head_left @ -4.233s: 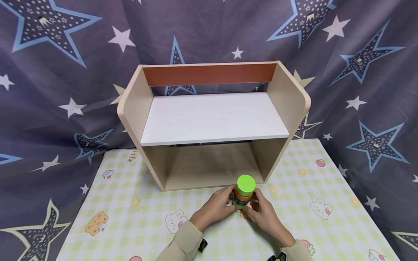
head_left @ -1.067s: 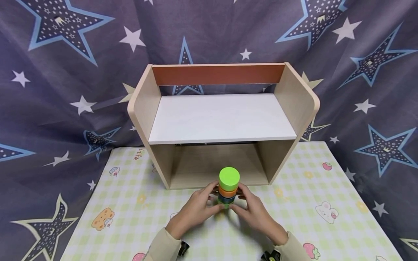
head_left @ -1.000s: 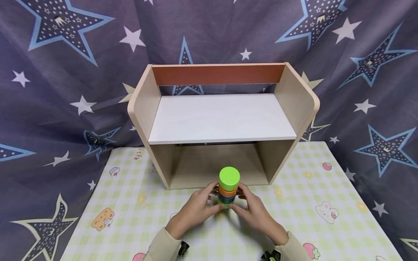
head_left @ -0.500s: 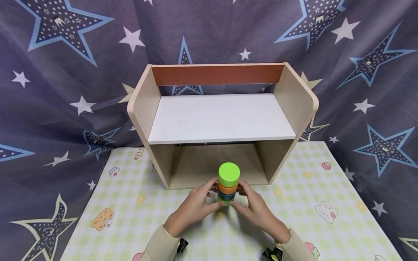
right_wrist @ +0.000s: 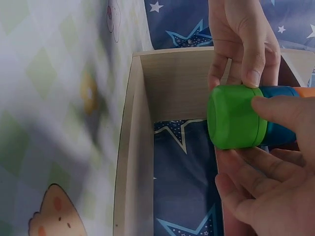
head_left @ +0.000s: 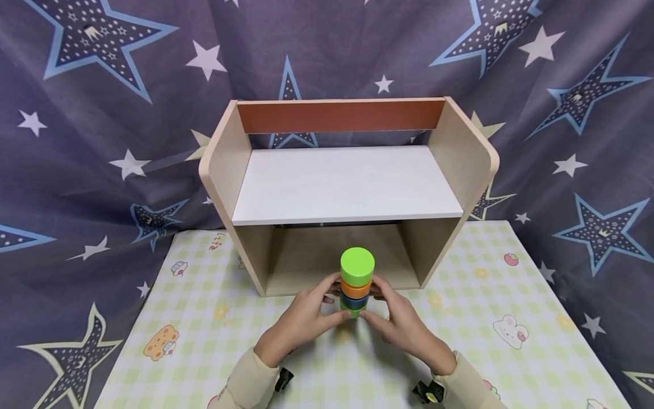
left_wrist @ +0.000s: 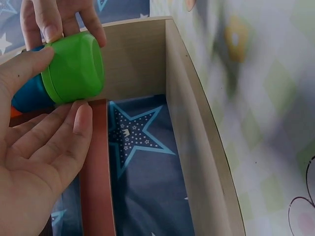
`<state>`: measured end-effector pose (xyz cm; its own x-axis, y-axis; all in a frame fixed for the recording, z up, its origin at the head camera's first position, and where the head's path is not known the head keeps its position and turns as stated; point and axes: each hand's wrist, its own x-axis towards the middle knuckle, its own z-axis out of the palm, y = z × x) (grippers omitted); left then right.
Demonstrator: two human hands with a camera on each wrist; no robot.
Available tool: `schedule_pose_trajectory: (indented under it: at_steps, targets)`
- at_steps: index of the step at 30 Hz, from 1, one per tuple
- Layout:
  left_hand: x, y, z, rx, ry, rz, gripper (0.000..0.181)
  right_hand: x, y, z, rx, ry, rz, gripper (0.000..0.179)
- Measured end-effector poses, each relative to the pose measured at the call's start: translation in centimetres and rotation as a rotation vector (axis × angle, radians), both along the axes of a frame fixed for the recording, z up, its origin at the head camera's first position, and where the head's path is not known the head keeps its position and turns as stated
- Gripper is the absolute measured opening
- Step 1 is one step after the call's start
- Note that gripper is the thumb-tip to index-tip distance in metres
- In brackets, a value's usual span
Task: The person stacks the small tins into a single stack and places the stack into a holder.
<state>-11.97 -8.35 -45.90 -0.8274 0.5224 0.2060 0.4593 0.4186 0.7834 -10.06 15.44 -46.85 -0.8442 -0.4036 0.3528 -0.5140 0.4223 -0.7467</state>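
Note:
A small upright cylinder (head_left: 357, 267) has stacked bands: a bright green top, orange and blue rings, and a green bottom part. My left hand (head_left: 301, 318) grips it from the left and my right hand (head_left: 406, 324) from the right. Both thumbs press near its lower end, while the other fingers curve behind, partly hidden. In the left wrist view the green bottom part (left_wrist: 76, 69) shows a rounded base apart from the tablecloth. The right wrist view shows the same green part (right_wrist: 234, 118) between the two thumbs and the fingers.
A wooden two-tier shelf unit (head_left: 232, 165) stands just behind the hands, with a white upper board (head_left: 342, 182) and a brown back rail (head_left: 342, 116). Beneath is a checked tablecloth (head_left: 189, 318) with cartoon prints. A dark star-patterned curtain (head_left: 92, 199) hangs behind and beside the table.
Since the oldest frame the head view has shifted a little, and the cylinder and both hands have moved left. Over the last second the cylinder has risen slightly, still gripped by both hands.

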Motion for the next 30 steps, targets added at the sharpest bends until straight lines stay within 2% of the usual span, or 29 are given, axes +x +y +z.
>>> schedule_pose_trajectory:
  at_steps: [17,30]
  targets:
    - [-0.2,-0.4,1.7,0.022,0.047,-0.004,0.075,-0.4,0.1,1.8,0.008,0.024,0.019,0.080]
    - [-0.2,-0.4,2.6,0.022,0.033,0.029,0.076,-0.6,0.2,2.5,-0.010,0.046,0.040,0.079]
